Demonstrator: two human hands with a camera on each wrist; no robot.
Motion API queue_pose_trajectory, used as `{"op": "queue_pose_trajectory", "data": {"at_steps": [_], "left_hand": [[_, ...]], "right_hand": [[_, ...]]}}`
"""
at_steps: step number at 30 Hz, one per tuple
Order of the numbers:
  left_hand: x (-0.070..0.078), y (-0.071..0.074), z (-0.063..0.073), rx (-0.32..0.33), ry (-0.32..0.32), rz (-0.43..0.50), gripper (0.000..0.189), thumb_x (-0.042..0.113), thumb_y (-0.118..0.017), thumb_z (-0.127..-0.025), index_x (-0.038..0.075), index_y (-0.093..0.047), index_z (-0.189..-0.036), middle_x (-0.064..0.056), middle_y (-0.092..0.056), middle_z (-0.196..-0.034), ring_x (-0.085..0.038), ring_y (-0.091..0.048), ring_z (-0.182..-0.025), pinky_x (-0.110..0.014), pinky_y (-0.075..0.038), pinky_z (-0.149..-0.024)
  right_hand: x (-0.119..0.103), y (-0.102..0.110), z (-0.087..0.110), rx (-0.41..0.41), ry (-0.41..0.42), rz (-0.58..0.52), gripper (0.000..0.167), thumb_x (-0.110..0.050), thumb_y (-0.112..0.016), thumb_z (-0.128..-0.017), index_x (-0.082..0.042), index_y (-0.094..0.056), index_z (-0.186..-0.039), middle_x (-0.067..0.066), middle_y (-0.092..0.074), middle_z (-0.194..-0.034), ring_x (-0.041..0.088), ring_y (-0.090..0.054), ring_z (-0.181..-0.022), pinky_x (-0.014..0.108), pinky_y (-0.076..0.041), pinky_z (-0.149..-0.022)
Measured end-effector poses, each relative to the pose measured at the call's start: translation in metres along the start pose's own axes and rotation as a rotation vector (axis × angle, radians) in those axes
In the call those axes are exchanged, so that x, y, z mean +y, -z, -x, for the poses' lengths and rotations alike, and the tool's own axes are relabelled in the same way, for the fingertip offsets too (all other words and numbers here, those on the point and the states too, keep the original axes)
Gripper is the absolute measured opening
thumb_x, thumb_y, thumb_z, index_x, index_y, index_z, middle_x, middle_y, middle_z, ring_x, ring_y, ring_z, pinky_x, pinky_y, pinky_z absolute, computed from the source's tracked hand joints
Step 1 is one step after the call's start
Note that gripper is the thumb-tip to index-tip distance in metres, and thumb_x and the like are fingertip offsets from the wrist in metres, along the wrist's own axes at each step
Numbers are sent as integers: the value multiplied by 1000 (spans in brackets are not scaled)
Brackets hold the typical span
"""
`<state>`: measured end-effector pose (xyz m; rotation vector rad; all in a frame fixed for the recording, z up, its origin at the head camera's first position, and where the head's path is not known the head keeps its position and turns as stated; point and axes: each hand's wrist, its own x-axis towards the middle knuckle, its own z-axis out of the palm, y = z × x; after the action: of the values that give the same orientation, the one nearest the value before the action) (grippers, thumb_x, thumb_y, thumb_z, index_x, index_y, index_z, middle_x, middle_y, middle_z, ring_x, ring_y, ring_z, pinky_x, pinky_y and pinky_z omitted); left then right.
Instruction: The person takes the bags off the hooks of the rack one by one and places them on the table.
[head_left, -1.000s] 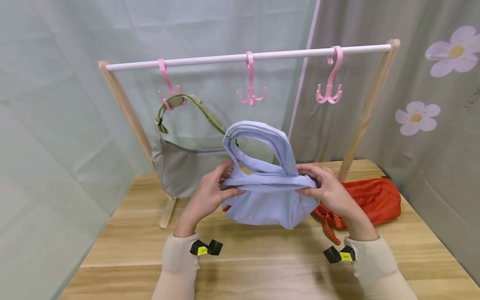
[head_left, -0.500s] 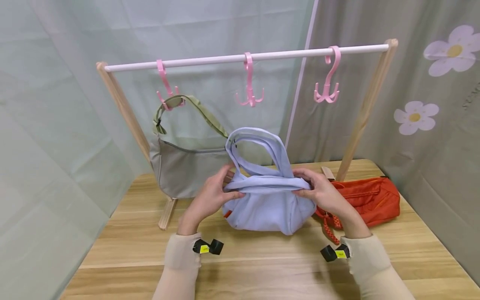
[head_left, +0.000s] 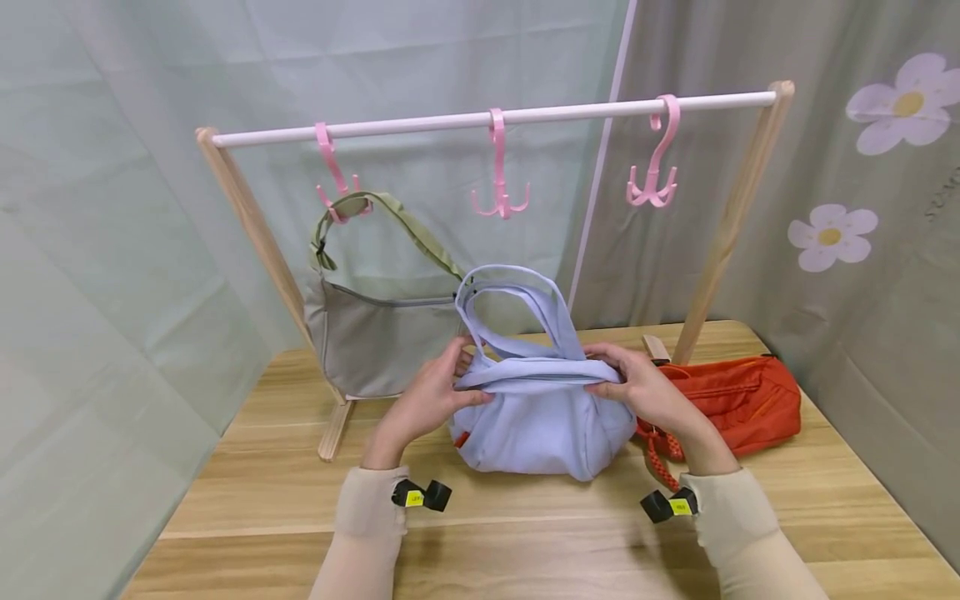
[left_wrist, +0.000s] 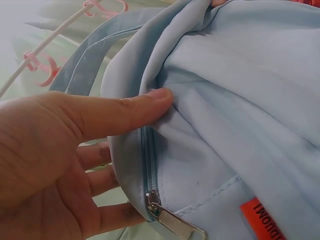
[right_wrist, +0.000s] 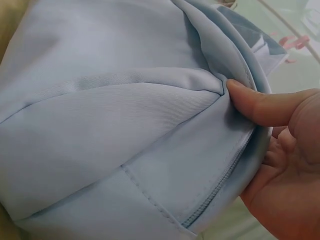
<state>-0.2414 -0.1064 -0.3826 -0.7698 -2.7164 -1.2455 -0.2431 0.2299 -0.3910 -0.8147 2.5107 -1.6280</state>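
A light blue handbag [head_left: 542, 429] sits low over the table's middle, its strap [head_left: 558, 321] standing up in a loop. My left hand [head_left: 435, 392] pinches its upper left edge, thumb in front and fingers behind. The left wrist view shows a zipper pull [left_wrist: 175, 222] and a red tag [left_wrist: 262, 220] below the thumb. At the upper right edge my right hand [head_left: 641, 383] pinches the fabric likewise; the right wrist view shows that thumb pressing beside a fold [right_wrist: 150, 100]. Whether the bag's base touches the table cannot be told for certain.
A rack with a white rod [head_left: 420, 125] stands behind, bearing three pink hooks, including a middle hook [head_left: 500, 167] and a right hook [head_left: 654, 162]. A grey bag [head_left: 382, 346] hangs from the left hook [head_left: 333, 167]. A red bag [head_left: 742, 400] lies on the wooden table [head_left: 247, 508].
Both hands have lowered the light blue bag slightly and brought it a little nearer. Its strap has sunk and opened into a looser loop. The grip of both hands stays on the upper edges.
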Motion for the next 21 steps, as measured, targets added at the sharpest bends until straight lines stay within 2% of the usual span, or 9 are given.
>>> {"op": "queue_pose_trajectory", "data": {"at_steps": [8,14,18,21], "left_hand": [[-3,-4,-2,-44,42,8,75,21,-83,-91,8,-42,-152,-17,-63,-128,-31,-60,-117,-51,-49,-100],[-9,-9,-4,-68,86,13,76,21,-80,-93,6,-40,-157,-17,-65,-127,-31,-62,-115,-51,-51,-99],[-14,-13,-5,-95,141,13,77,23,-78,-95,4,-39,-158,-16,-64,-129,-32,-61,-117,-51,-49,-103],[-19,-15,-5,-118,150,12,74,23,-76,-97,1,-39,-157,-18,-62,-135,-33,-59,-123,-52,-46,-107]], "right_hand": [[9,-1,-2,2,-45,-12,47,-2,-69,-98,3,-56,-143,17,-66,-131,20,-61,-113,20,-46,-97],[18,-9,-6,29,-71,-29,47,-3,-67,-99,4,-54,-145,20,-63,-136,24,-58,-119,20,-43,-100],[24,-14,-7,30,-90,-10,45,-7,-66,-101,2,-56,-145,19,-62,-138,28,-56,-123,29,-42,-105],[29,-16,-7,21,-92,7,43,-9,-65,-102,2,-57,-143,18,-63,-135,29,-56,-121,36,-43,-105]]}}
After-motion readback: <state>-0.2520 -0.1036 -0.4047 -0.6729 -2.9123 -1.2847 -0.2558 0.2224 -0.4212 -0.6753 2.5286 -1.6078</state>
